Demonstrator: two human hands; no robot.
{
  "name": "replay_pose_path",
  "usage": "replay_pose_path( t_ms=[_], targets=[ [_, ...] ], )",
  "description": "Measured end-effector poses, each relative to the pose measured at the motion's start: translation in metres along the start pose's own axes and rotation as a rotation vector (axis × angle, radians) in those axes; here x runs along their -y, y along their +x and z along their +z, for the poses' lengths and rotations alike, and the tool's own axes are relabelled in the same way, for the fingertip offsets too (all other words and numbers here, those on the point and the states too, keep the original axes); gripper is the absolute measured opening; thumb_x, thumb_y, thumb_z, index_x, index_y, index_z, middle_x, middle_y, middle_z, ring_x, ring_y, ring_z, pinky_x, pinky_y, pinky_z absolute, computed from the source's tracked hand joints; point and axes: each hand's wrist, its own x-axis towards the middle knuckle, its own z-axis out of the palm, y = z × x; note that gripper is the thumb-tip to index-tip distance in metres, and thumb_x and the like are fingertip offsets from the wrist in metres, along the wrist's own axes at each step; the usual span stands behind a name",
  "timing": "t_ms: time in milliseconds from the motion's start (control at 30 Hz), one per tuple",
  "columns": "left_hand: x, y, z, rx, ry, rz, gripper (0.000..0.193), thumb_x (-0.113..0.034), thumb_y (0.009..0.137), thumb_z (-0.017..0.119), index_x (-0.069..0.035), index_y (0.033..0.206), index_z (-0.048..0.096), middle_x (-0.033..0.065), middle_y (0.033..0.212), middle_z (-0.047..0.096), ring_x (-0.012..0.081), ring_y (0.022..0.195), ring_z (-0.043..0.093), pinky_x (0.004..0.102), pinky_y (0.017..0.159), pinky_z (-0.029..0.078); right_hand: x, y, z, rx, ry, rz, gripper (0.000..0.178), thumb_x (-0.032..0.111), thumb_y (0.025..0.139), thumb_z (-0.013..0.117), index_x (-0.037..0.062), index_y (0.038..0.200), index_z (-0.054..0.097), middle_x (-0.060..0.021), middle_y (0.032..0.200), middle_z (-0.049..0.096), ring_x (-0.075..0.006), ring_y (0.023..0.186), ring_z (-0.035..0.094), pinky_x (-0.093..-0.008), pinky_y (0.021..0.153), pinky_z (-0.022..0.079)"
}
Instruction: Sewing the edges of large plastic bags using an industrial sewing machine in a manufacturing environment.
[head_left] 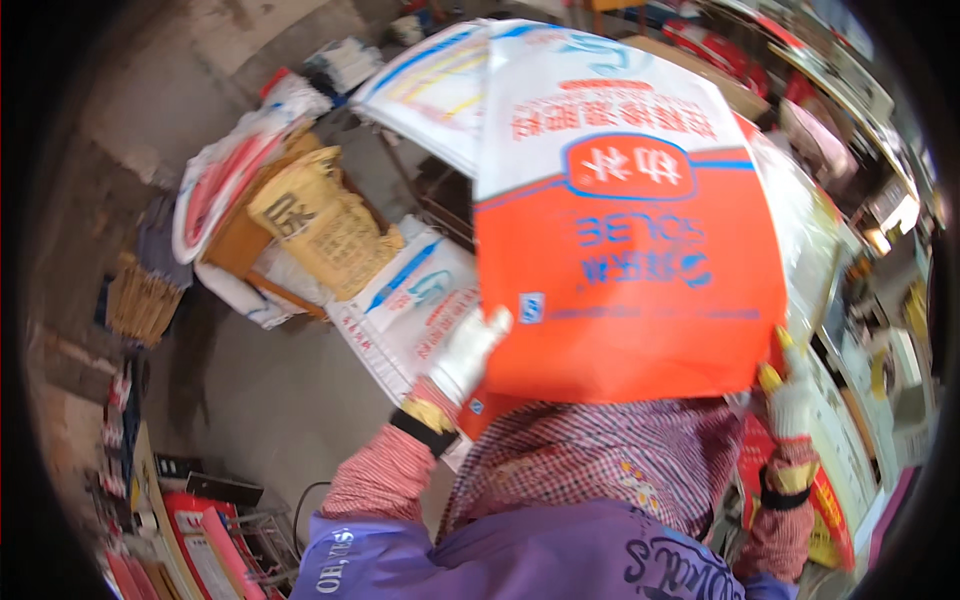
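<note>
A large flat sack (630, 340), orange-red near me and white at its far end with upside-down blue print, is spread out in front of my body. My left hand (473, 350), in a white glove, closes on its near left edge with the thumb on top. Gripping the near right edge is my right hand (790, 390), whose glove has yellow fingertips; part of its fingers is hidden. Left of the sack lies a similar white sack (425, 290) with blue print, partly covered. Behind the held sack a white sack with blue and yellow stripes (430, 90) shows.
A yellow-brown paper sack (325, 225) lies on a wooden chair-like frame (235, 235) at the left, beside a red-and-white folded sack (235, 165). Bundled brown sheets (145, 300) stand by the wall. A cluttered bench (870, 430) runs along the right. Grey floor (270, 390) shows at the left.
</note>
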Motion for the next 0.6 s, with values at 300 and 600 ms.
replay_pose_path(
  t_ms=[300, 600],
  targets=[
    [0.155, -0.083, -0.008, -0.119, 0.616, -0.311, 0.036, -0.035, 0.095, 0.052, 0.0, 0.102, 0.058, 0.025, 0.096, 0.063, 0.0411, 0.095, 0.06, 0.0415, 0.083, 0.048, 0.076, -0.052, 0.035, 0.008, -0.24, -0.343, 0.037, -0.003, 0.071, 0.073, 0.0002, 0.108, 0.067, -0.0145, 0.097, 0.065, -0.0275, 0.088, 0.063, -0.0327, 0.079, 0.052],
    [0.259, -0.202, -0.038, -0.236, 0.768, -0.727, 0.027, -0.032, 0.095, 0.046, -0.009, 0.099, 0.06, 0.0207, 0.089, 0.063, 0.0415, 0.088, 0.059, 0.0454, 0.074, 0.047, 0.082, -0.005, 0.184, 0.465, -0.124, -0.423, 0.024, 0.011, 0.083, 0.059, 0.0111, 0.105, 0.069, -0.0128, 0.088, 0.065, -0.0317, 0.074, 0.063, -0.0396, 0.064, 0.051]
  ],
)
